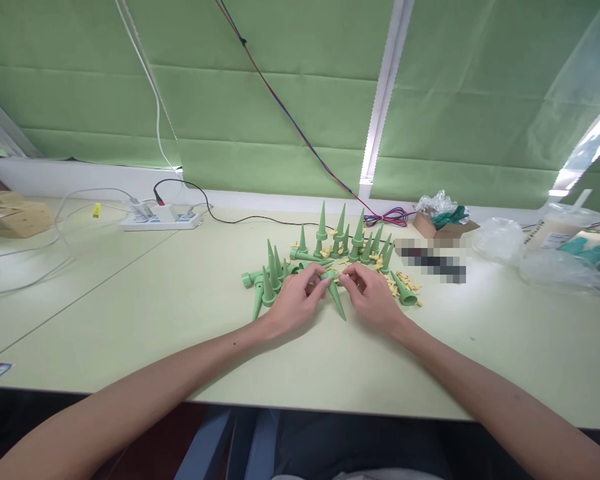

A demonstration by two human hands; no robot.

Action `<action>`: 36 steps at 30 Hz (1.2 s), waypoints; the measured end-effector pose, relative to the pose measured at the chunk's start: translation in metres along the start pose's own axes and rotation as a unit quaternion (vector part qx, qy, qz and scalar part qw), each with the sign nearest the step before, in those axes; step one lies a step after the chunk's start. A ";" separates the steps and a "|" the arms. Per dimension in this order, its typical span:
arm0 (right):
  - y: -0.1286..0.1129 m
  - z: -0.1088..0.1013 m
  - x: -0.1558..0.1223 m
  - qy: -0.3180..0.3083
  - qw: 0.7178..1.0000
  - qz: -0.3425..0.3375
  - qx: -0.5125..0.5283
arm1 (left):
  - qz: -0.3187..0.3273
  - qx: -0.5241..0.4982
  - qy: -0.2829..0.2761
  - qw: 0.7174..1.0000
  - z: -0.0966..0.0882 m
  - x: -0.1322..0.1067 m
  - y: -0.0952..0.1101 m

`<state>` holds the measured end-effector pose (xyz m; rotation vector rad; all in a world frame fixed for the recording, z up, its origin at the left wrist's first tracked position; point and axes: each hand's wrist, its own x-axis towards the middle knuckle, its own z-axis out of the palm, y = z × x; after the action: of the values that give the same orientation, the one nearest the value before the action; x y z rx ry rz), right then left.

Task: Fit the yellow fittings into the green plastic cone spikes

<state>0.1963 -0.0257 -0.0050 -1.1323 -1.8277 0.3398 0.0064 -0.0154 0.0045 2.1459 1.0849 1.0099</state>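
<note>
My left hand (299,299) pinches a green plastic plant watering spike (337,303) near its wide end, its point slanting down toward me. At that wide end, my right hand (373,297) has its thumb and fingertips pinched together; whatever is between them is too small to make out. Behind my hands, several green cone spikes (357,239) stand upright on the table. More lie on their sides, such as a hollow cone (405,291) right of my right hand. Small yellow plastic pieces (411,279) are scattered among the cones.
A white power strip (163,222) with plugs and cables lies at back left, near a cardboard box (13,217). On the right are a small open box (443,230), a blurred-out dark object (433,261), plastic bags (497,240) and a drink cup (555,230).
</note>
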 end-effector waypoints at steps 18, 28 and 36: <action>0.000 -0.003 0.001 0.025 0.999 -0.020 -0.019 | 0.022 -0.028 -0.024 0.999 0.000 -0.005 0.001; 0.000 0.000 0.000 0.027 0.998 -0.035 -0.047 | 0.047 -0.002 -0.025 0.999 0.000 -0.005 0.003; -0.004 -0.001 -0.001 0.057 0.997 -0.032 -0.040 | 0.035 -0.082 -0.008 0.996 0.001 -0.007 0.004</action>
<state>0.1948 -0.0291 -0.0020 -1.1230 -1.7864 0.1628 0.0063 -0.0234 0.0040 2.0682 0.8913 1.0722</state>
